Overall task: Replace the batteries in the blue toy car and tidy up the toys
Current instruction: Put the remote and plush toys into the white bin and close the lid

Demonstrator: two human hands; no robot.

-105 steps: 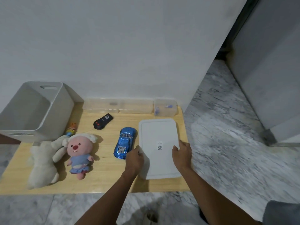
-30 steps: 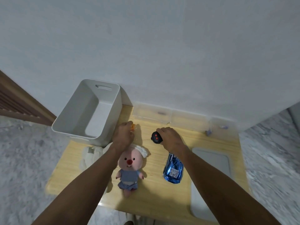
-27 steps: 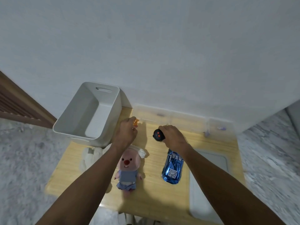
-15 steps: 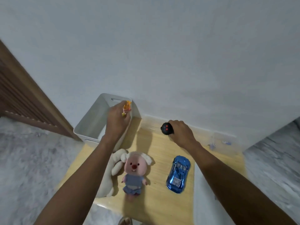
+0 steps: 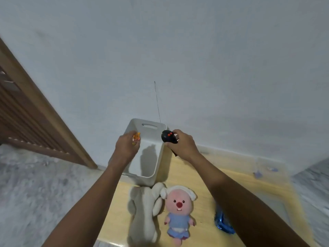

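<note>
The bin (image 5: 148, 157) looks like smooth matt white plastic. The counter (image 5: 201, 177) is pale wood with a soft sheen. Both dolls are cloth: the grey bunny (image 5: 142, 214) shaggy, the pink plush (image 5: 179, 213) short-napped. The car (image 5: 223, 223) is glossy metallic blue. The remote (image 5: 168, 136) is black plastic, slightly shiny. The wall (image 5: 178, 50) is matt paint, the floor (image 5: 35, 184) polished marble, and the door frame (image 5: 44, 111) is brown wood.

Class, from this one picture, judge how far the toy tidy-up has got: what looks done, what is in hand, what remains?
Done: nothing shows inside the white bin yet. In hand: the left hand holds a small orange toy over the bin, and the right hand holds the black remote at its rim. Left: the grey plush, the pink plush doll and the blue toy car lie on the table.
</note>
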